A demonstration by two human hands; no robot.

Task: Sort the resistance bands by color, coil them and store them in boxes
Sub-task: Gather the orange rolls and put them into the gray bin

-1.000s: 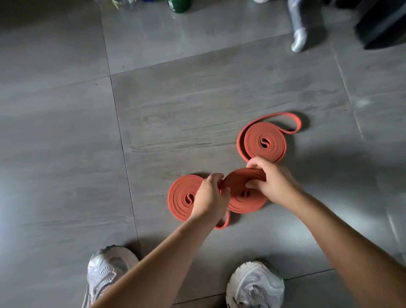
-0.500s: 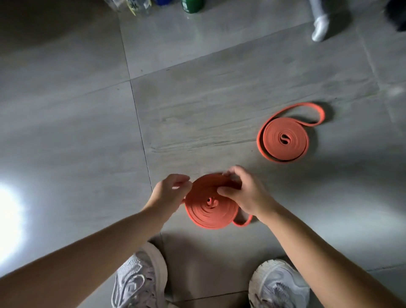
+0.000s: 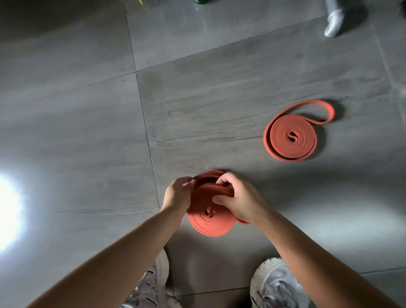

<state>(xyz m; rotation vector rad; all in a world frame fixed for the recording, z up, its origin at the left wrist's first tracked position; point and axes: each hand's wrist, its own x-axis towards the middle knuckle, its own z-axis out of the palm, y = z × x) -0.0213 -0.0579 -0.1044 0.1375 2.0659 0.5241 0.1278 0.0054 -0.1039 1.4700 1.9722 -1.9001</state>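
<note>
Two coiled orange resistance bands (image 3: pixel 208 222) are stacked together between my hands, just above the grey tiled floor (image 3: pixel 87 132). My left hand (image 3: pixel 179 195) holds their left edge with curled fingers. My right hand (image 3: pixel 237 197) pinches the upper coil's rim between thumb and fingers. A loose end pokes out under my right wrist. A third orange coil (image 3: pixel 292 137) lies flat on the floor at the right, with a loose loop trailing to its upper right. No box is in view.
My two grey sneakers (image 3: pixel 276 285) stand at the bottom edge. Another person's white-socked foot (image 3: pixel 334 22) is at the top right. Bottles, one green (image 3: pixel 202 1), line the top edge. A bright glare spot marks the floor at far left.
One second ago two coils lay side by side under my hands; I have brought them together into one stack and lifted it. My view has shifted, so the third coil sits further right.
</note>
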